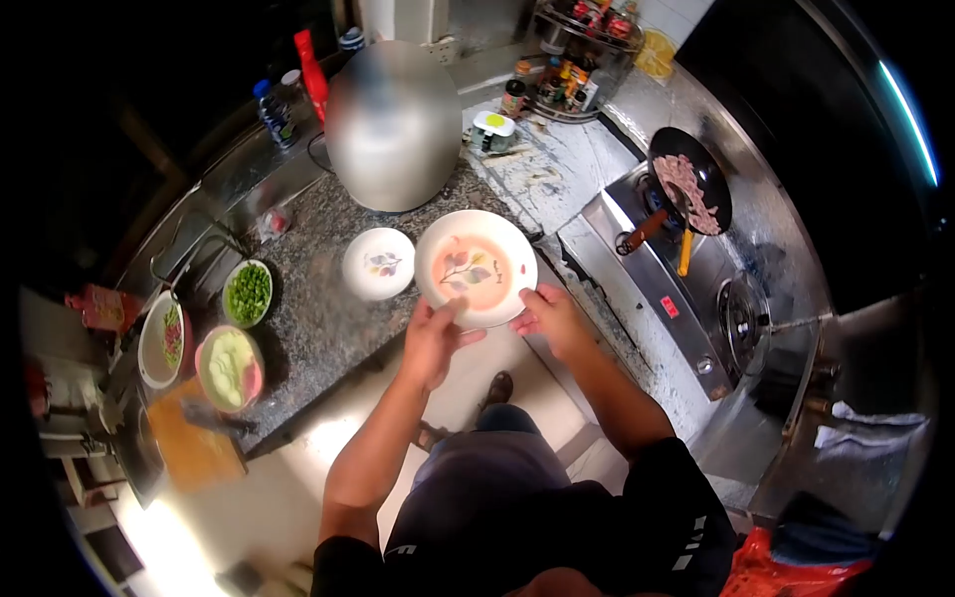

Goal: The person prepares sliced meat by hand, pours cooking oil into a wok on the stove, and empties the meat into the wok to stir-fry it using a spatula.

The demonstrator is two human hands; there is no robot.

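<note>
Between my two hands is a white plate (476, 220) with a leaf pattern and a thin film of reddish liquid in its middle. My left hand (432, 340) grips the near-left rim, thumb on top. My right hand (553, 316) is closed on the near-right rim. A small reddish bit sticks to the plate's right side. Just left of it, a smaller white plate (364, 261) with a leaf print rests on the granite counter (328, 316). A black wok (718, 179) on the stove holds pale sliced meat (683, 177) and a spatula with a yellow handle (685, 254).
A large metal pot (393, 129) stands behind the plates. At left are bowls of chopped greens (248, 292), pale slices (231, 366) and mixed chopped pieces (172, 336), near a wooden board (189, 443). A spice rack (572, 75) stands at the back; a glass lid (742, 316) lies right.
</note>
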